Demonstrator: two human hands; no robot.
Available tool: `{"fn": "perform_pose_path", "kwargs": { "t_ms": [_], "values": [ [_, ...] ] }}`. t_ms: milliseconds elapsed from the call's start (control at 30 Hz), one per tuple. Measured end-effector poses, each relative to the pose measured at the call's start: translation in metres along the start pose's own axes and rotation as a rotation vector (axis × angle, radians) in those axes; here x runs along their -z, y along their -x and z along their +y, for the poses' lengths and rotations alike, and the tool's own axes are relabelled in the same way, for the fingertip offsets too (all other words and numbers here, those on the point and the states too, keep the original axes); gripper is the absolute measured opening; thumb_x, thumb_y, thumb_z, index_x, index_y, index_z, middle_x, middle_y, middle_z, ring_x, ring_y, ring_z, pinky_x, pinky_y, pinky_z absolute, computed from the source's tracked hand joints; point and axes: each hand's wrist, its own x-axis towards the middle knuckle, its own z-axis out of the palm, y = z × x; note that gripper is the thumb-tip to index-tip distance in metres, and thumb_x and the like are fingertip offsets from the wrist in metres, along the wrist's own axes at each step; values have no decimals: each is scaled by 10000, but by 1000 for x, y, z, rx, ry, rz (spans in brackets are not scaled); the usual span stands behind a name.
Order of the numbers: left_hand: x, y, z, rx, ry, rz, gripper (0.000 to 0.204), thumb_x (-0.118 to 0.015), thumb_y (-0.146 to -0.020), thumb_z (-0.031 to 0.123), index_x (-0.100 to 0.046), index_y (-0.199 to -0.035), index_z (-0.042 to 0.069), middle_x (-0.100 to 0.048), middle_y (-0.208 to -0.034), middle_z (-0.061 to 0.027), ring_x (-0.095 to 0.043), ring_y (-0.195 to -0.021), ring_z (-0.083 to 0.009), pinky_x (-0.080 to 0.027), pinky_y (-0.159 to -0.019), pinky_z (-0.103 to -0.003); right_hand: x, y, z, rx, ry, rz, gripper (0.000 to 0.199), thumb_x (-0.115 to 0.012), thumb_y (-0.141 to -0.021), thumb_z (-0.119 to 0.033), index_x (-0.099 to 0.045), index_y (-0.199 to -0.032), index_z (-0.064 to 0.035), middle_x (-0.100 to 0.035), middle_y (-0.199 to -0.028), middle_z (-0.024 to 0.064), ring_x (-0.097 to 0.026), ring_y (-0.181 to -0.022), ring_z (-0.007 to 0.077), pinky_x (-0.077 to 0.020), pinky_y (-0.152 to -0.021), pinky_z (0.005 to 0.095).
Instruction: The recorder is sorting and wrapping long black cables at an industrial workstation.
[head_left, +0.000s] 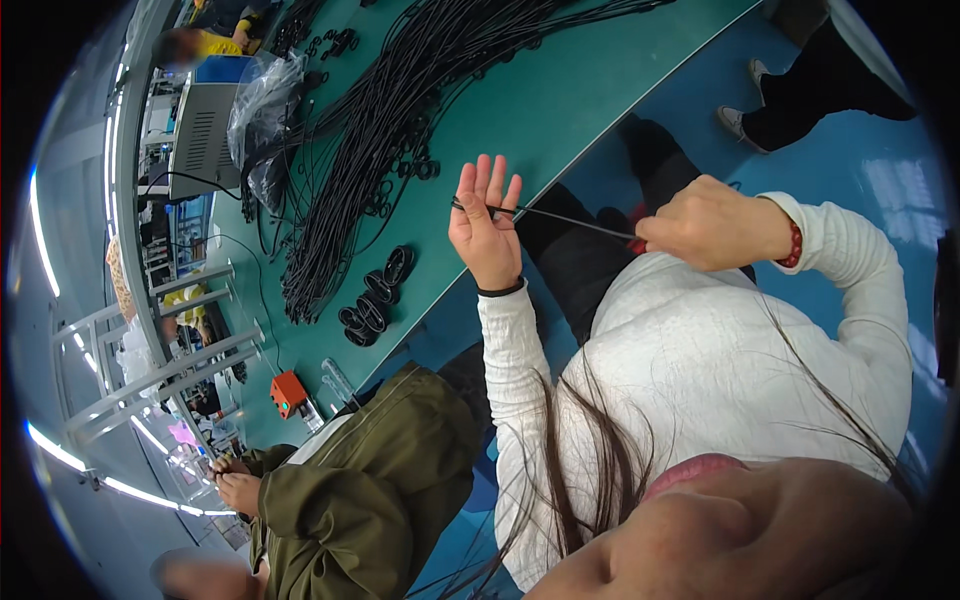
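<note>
A thin black cable (575, 221) runs taut between my two hands, in front of my white top. My left hand (486, 228) has its fingers stretched up, with the thumb pressing the dark end of the cable across them. My right hand (712, 224) is closed in a pinch on the other end, which the fingers hide. To the left, a large bundle of long black cables (345, 170) lies along the green table (560, 110), close to my left hand.
Several small coiled black cables (378, 295) lie near the table edge, with an orange box (288, 394) beyond. A clear plastic bag (265, 115) rests by a grey metal case (205, 140). A co-worker in a green jacket (370, 500) sits at left; another person's legs (810, 95) are at upper right.
</note>
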Motion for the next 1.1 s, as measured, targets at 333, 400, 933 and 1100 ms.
{"fn": "perform_pose_path", "kwargs": {
  "t_ms": [333, 400, 933, 1100],
  "values": [
    [-39, 33, 23, 514, 57, -699, 543, -404, -1028, 259, -250, -1446, -51, -404, -1410, -280, -561, -1172, -378, -544, -881, -372, 53, -79, 60, 135, -244, 315, 39, -628, -830, -48, -620, -800, -23, -544, -649, 31, -455, -535, 128, -376, -503, 236],
    [-40, 31, 24, 577, 174, -803, 548, -399, -1029, 264, -241, -1451, -49, -405, -1409, -279, -567, -1165, -377, -548, -872, -367, 27, -82, 77, -8, -482, 236, 56, -629, -848, -74, -644, -850, -20, -585, -675, 27, -467, -556, 114, -377, -512, 239],
    [-14, -4, 10, -40, 171, 13, 443, -407, -1027, 217, -368, -1367, -65, -475, -1355, -261, -573, -1158, -371, -539, -906, -366, -19, 4, 23, -127, -196, 66, 64, -622, -826, -11, -637, -884, 10, -661, -737, 105, -549, -472, 196, -429, -487, 234],
    [-15, 0, 8, -61, -161, 19, 411, -418, -1022, 160, -377, -1354, -78, -500, -1336, -247, -598, -1122, -358, -548, -879, -354, 32, -17, 6, 24, 72, 133, 85, -628, -809, -39, -566, -751, -31, -561, -589, 67, -461, -421, 185, -375, -440, 256]
  ]
}}
